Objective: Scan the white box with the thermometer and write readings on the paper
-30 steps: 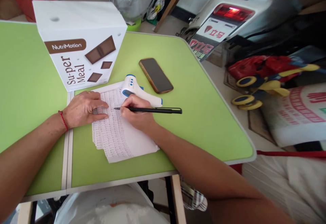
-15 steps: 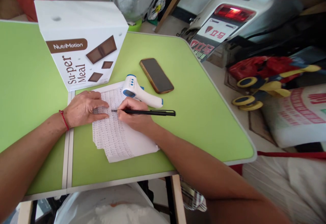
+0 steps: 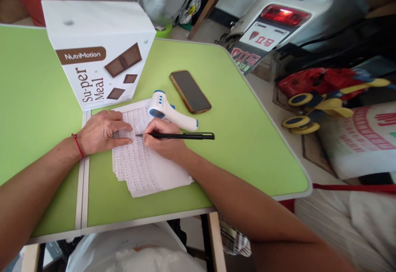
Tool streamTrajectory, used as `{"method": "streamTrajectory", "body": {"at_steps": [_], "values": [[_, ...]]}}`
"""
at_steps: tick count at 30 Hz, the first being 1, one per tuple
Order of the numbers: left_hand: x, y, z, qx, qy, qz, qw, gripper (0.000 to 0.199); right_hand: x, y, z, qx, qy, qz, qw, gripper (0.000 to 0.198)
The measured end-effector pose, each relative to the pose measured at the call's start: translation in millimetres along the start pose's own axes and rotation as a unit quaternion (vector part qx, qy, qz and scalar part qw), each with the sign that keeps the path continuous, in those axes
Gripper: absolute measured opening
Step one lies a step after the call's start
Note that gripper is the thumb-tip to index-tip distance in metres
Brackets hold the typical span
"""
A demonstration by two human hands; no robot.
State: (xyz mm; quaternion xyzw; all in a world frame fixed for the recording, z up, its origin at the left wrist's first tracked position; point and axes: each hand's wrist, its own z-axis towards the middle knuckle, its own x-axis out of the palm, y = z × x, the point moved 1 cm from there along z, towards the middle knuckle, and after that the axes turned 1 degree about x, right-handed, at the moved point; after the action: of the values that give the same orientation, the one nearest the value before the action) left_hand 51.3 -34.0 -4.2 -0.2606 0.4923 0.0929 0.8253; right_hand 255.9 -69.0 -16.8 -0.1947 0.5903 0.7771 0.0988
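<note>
Pen (image 3: 188,136) to paper (image 3: 170,175), just left of centre in the frame

The right hand (image 3: 163,142) has its grip pinching the pen near the tip; the left hand (image 3: 100,132) lies at the paper's left side, thumb and fingers spread apart. Thermometer (image 3: 175,116) sits by the top edge. Imo press lightly with the left so the paper doesn't creep, rest the right wrist, and use small finger strokes, cuz that writing (image 3: 139,160) looks tiny.

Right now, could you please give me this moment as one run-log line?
right hand: grips black pen, tip at paper | left hand: over paper's edge | nearby: thermometer gun, phone, white box
</note>
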Motion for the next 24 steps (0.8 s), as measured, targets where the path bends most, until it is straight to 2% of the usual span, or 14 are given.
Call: {"method": "streamTrajectory", "body": {"at_steps": [24], "values": [[-0.3,0.2,-0.6,-0.005,0.003,0.002,1.0,0.026,0.1,-2.5,0.3,-0.02,-0.024,0.009,0.999,0.014]]}}
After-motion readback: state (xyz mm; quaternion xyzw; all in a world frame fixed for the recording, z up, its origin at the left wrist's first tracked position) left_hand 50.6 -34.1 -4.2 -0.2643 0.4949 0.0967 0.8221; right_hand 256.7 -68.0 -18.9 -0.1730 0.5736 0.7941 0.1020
